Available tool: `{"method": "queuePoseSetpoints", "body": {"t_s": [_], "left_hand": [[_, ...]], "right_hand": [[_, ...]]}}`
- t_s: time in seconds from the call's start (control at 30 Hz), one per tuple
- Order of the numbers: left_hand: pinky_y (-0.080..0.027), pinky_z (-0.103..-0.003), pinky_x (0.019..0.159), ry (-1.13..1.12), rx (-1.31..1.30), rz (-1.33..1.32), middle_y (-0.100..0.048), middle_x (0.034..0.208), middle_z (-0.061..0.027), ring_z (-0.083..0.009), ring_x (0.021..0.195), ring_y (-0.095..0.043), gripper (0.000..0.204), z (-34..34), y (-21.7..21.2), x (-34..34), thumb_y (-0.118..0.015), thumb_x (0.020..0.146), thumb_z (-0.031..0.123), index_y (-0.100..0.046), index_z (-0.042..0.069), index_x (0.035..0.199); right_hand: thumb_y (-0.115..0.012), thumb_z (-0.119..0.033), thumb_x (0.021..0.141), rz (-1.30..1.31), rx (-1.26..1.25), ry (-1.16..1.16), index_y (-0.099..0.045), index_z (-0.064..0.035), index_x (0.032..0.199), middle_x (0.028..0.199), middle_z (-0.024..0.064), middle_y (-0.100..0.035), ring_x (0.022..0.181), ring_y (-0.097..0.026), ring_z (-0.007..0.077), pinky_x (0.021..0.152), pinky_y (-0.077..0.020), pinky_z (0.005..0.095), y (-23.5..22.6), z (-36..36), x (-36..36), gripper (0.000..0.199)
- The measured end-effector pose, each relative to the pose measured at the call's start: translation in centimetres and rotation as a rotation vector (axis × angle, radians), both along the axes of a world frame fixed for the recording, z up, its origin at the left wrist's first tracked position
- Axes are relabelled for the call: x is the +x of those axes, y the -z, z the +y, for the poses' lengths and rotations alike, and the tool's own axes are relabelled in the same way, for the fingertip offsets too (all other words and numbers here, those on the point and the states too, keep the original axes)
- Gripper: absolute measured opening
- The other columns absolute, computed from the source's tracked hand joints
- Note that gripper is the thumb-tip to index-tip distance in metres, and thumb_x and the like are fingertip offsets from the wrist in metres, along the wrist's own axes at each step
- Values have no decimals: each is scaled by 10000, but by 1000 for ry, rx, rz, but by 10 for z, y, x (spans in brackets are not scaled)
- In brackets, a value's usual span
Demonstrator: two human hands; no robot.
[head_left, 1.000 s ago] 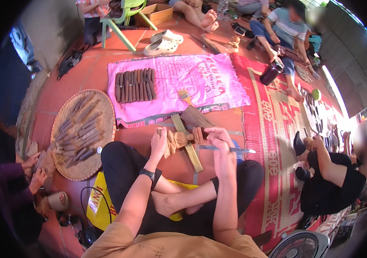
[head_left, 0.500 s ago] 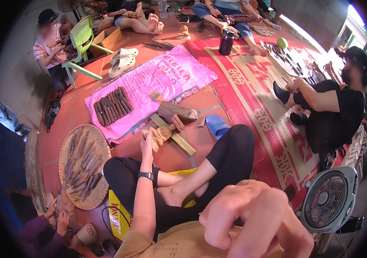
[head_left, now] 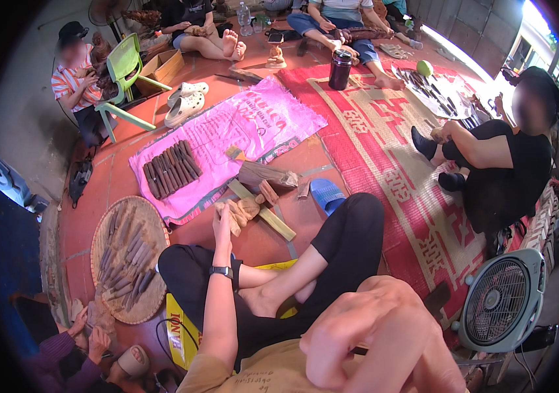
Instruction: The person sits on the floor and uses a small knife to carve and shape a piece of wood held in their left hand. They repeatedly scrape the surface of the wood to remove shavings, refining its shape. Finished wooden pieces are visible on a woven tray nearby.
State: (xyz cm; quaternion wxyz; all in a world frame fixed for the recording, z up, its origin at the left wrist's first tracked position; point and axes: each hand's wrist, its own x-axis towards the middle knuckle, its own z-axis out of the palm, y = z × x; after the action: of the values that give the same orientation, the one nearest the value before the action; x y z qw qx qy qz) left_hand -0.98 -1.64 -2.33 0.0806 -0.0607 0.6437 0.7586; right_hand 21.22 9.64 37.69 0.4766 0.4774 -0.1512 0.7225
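Note:
My left hand [head_left: 222, 224] reaches forward over my crossed legs, its fingers closed round the near end of a carved wooden figure [head_left: 244, 208]. The figure's far side rests at a flat wooden strip [head_left: 275, 223], next to a small reddish wood block [head_left: 267, 192]. Close to the camera and large at the lower right, my right hand [head_left: 358, 321] is raised with bent, closed fingers. Whatever it may hold is hidden behind the knuckles. Beyond the figure lie a dark piece of log [head_left: 263, 175] and a flat brush [head_left: 235, 154].
Left of me, a round woven tray [head_left: 153, 227] carries several carving tools. More dark-handled tools [head_left: 171, 170] lie in rows on a pink sheet [head_left: 227, 124]. A blue slipper [head_left: 326, 195] lies ahead, a box fan [head_left: 503, 302] stands right. Other people sit around, one at lower left.
My right hand has shifted slightly down and to the left near the camera. My left hand keeps hold of the carved figure in about the same place. The view has tilted a little.

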Motion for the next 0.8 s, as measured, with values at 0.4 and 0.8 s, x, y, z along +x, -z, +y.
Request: {"method": "queuePoseSetpoints", "body": {"t_s": [0.4, 0.8], "left_hand": [[-437, -276, 884, -56, 47, 0, -574, 1122, -35, -114, 1014, -546, 432, -4, -1, 4, -594, 940, 328, -530, 24, 1241], [-450, -278, 863, -71, 104, 37, -584, 1083, -47, -127, 991, -562, 422, -2, 4, -3, -572, 950, 313, -519, 3, 1232]], "right_hand": [[-632, -97, 807, -32, 96, -269, -745, -110, 720, 965, 188, -526, 780, -489, 237, 702, -453, 351, 16, 2, -8, 143], [-428, -412, 1016, -1373, 291, -436, -498, -120, 1025, 859, 30, -555, 592, -403, 47, 460, -270, 192, 261, 62, -149, 301]]}}
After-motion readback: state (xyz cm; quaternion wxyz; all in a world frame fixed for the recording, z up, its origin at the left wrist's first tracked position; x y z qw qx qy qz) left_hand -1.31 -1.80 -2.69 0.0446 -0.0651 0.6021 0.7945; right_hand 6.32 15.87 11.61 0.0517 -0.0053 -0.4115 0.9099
